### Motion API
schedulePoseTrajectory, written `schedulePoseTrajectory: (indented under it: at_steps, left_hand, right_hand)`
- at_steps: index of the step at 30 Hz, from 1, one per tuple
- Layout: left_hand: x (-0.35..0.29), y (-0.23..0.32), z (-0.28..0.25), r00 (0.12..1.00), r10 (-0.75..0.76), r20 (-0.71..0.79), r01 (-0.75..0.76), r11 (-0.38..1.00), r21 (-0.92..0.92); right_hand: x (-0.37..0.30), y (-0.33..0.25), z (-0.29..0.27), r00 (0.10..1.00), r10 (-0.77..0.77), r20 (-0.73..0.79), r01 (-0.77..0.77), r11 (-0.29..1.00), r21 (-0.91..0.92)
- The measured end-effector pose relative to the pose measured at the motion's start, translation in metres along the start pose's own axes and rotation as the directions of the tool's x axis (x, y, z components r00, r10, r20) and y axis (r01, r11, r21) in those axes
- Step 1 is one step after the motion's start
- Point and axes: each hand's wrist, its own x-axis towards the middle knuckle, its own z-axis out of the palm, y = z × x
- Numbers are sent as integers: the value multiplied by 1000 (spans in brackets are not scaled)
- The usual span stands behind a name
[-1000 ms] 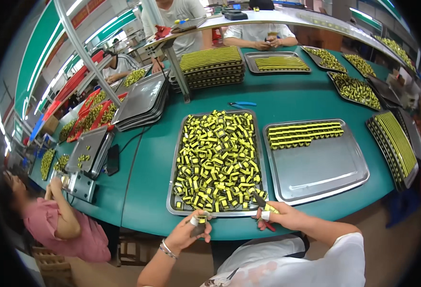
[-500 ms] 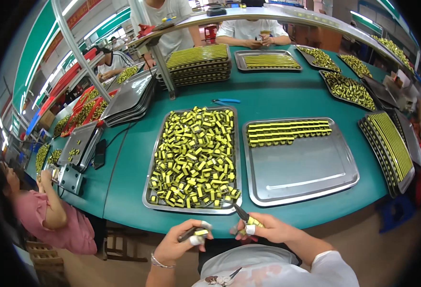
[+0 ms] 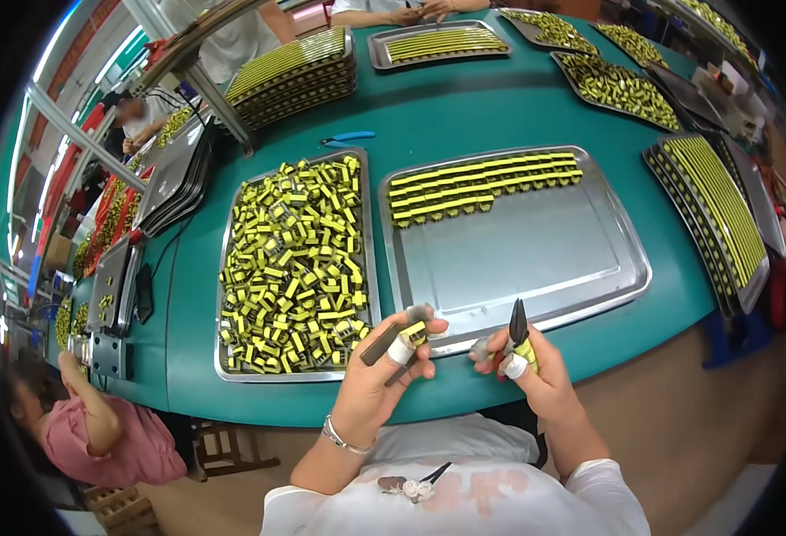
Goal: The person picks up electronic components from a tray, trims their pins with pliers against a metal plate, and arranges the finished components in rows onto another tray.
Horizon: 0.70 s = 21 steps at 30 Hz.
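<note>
L hand (image 3: pixel 375 371) is clamping a yellow-blk part (image 3: pixel 416 333) + dark bar (image 3: pixel 381 344), lower ctr; R hand (image 3: pixel 546 371) is gripping blk-nosed pliers (image 3: pixel 519 325) alongside. Green tabletop (image 3: pixel 464 112) is spanning mid-frame, bearing a heaped tray (image 3: pixel 290 377) (ctr-L) and part-filled tray (image 3: pixel 527 246) (ctr-R). Co-worker in pink (image 3: pixel 116 442) is occupying lower L. Loaded tray stack (image 3: pixel 293 76) is standing upper L; tube lights (image 3: pixel 119 54) are glowing behind.

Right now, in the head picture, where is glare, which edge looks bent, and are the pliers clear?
Head view throughout: pale glare on the tray beyond the pliers, whose dark outline is fairly sharp; strip lights burn white at upper left; the near edge of the table bows.
</note>
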Motion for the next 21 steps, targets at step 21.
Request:
schedulePoseTrajectory:
  at_steps: [21]
  left_hand:
    - [-4, -3, -34, 1000, -3, 17, 6, 988, -156]
  right_hand:
    - [13, 29, 25, 982, -162, 98, 183, 949, -258]
